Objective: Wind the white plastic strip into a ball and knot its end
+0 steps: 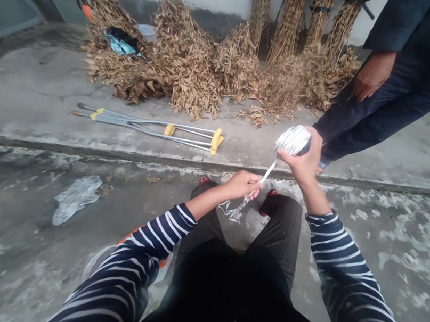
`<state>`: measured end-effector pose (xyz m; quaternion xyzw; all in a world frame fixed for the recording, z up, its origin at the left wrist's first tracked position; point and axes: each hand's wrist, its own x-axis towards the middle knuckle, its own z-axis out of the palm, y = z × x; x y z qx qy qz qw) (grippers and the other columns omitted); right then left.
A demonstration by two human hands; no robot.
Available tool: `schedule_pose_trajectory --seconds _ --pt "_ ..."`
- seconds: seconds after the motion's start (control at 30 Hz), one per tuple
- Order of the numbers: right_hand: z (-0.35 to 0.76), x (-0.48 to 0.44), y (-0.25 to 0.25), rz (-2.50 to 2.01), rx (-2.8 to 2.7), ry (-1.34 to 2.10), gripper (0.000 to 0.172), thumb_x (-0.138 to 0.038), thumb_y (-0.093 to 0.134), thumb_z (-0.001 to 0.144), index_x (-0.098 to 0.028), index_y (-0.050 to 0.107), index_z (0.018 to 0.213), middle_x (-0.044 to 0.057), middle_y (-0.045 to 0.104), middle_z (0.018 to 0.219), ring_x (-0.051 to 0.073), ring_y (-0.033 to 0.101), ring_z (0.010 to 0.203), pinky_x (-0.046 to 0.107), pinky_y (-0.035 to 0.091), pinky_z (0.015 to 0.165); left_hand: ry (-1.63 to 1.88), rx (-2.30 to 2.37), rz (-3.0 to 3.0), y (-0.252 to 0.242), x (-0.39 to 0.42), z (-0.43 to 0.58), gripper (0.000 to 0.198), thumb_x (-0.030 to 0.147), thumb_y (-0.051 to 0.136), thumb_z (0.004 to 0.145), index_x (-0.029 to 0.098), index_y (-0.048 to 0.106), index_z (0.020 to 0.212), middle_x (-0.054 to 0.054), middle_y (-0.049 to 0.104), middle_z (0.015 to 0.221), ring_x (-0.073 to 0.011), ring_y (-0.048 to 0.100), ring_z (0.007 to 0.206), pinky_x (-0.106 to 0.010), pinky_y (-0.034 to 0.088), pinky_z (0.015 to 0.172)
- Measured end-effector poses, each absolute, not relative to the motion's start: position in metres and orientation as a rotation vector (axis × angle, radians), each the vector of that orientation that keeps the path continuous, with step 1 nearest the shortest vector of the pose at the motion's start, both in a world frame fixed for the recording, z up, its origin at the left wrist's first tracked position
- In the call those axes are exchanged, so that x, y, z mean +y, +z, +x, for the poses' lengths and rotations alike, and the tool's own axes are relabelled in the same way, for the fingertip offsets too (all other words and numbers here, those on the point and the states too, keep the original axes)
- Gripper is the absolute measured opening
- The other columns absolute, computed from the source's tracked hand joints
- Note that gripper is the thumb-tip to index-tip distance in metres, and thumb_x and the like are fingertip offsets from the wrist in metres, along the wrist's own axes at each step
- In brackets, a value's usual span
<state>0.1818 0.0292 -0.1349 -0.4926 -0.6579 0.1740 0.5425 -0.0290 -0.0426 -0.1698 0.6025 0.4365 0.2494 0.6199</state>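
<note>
My right hand (307,161) is wrapped round a ball of white plastic twine (293,140), held out in front of me over the step's edge. From the ball a strand of the twine (269,170) runs down to my left hand (242,184), whose fingers pinch it. Below the left hand the loose end (235,215) dangles in a tangled bunch between my knees. The palm side of the right hand and part of the ball's far side are hidden.
Crutches (151,127) with yellow pads lie on the raised concrete step. Dried plant stalks (196,67) are heaped behind, with tied bundles (290,21) against the wall. Another person's leg (371,117) stands close at right. A crumpled plastic bag (77,199) lies at left.
</note>
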Motion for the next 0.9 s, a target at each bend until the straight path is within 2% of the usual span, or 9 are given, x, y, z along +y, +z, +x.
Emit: schedule_pose_trajectory --seconds 0.1,0.37,0.53,0.67,0.77,0.9 --pt "0.188 0.032 -0.134 -1.163 -1.660 0.299 0.094 -0.054 0.092 0.058 -0.027 0.054 0.139 0.015 0.049 0.144 0.043 0.038 0.144 0.064 0.028 0.125 0.509 0.968 1.391 -0.155 -0.050 -0.035 0.021 0.030 0.063 0.088 0.016 0.062 0.072 0.002 0.063 0.055 -0.0080 0.053 0.044 -0.019 0.037 0.045" --pt "0.197 0.022 -0.170 -1.248 -1.752 0.317 0.090 -0.056 0.093 0.057 -0.026 0.059 0.134 0.015 0.052 0.138 0.042 0.045 0.137 0.063 0.033 0.121 0.490 0.877 1.596 -0.104 -0.046 -0.062 0.025 0.033 0.063 0.091 0.014 0.069 0.076 -0.001 0.067 0.059 -0.0087 0.056 0.049 -0.020 0.041 0.051" --pt "0.188 0.013 -0.178 -1.265 -1.769 0.624 0.091 -0.052 0.095 0.052 -0.025 0.062 0.133 0.013 0.057 0.137 0.040 0.050 0.135 0.058 0.034 0.122 0.639 0.926 1.840 -0.079 -0.024 -0.058 0.036 0.032 0.061 0.093 0.016 0.065 0.061 -0.002 0.064 0.058 -0.0098 0.055 0.054 -0.023 0.042 0.058" --pt "0.175 -0.004 -0.174 -1.167 -1.659 1.035 0.088 -0.055 0.094 0.053 -0.025 0.064 0.130 0.009 0.067 0.127 0.036 0.059 0.123 0.055 0.041 0.116 0.887 0.976 1.997 -0.079 -0.003 -0.052 0.033 0.029 0.061 0.094 0.017 0.064 0.063 0.000 0.063 0.062 -0.0109 0.056 0.060 -0.025 0.043 0.066" --pt "0.169 -0.019 -0.170 -1.053 -1.488 1.345 0.081 -0.058 0.092 0.057 -0.027 0.066 0.126 0.005 0.071 0.125 0.033 0.063 0.123 0.052 0.045 0.114 0.985 0.973 2.003 -0.087 0.007 -0.050 0.035 0.027 0.056 0.096 0.017 0.064 0.064 0.000 0.062 0.063 -0.0111 0.056 0.063 -0.025 0.043 0.068" --pt "0.168 -0.030 -0.165 -1.015 -1.429 1.505 0.082 -0.058 0.095 0.052 -0.028 0.069 0.123 0.004 0.074 0.123 0.034 0.065 0.122 0.052 0.046 0.114 0.952 0.984 2.049 -0.096 0.011 -0.048 0.035 0.028 0.056 0.097 0.017 0.064 0.065 0.000 0.063 0.065 -0.0111 0.055 0.063 -0.024 0.042 0.069"
